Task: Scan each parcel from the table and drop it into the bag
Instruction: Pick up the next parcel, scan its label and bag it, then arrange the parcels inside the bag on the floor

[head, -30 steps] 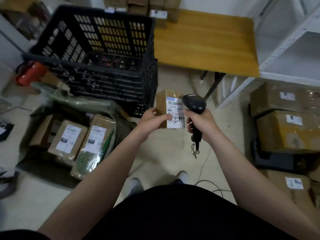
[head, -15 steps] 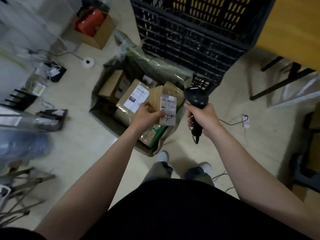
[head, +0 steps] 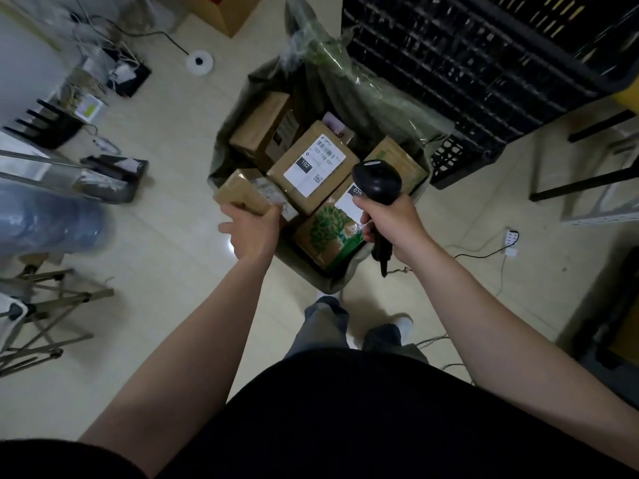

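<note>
Over the near-left rim of the bag (head: 231, 131), left hand (head: 254, 233) held the parcel (head: 242, 195), fingers (head: 230, 210) and thumb curled round its near end; parcel stuck out past them toward the bag's middle. Long axis: couldn't tell, blurred. Left hand was nearer the drop spot; right hand (head: 390, 223), over the bag's right side, was wrapped round the scanner (head: 377, 179). Release looked due, but inward of that rim, else it would hit the floor (head: 166, 257).

Dim indoor light, cool greenish cast, small glare spot on the glossy pale floor (head: 166, 264), soft shadows, blue bottle (head: 48, 223) motion-blurred at left, wide-angle bending at edges.
</note>
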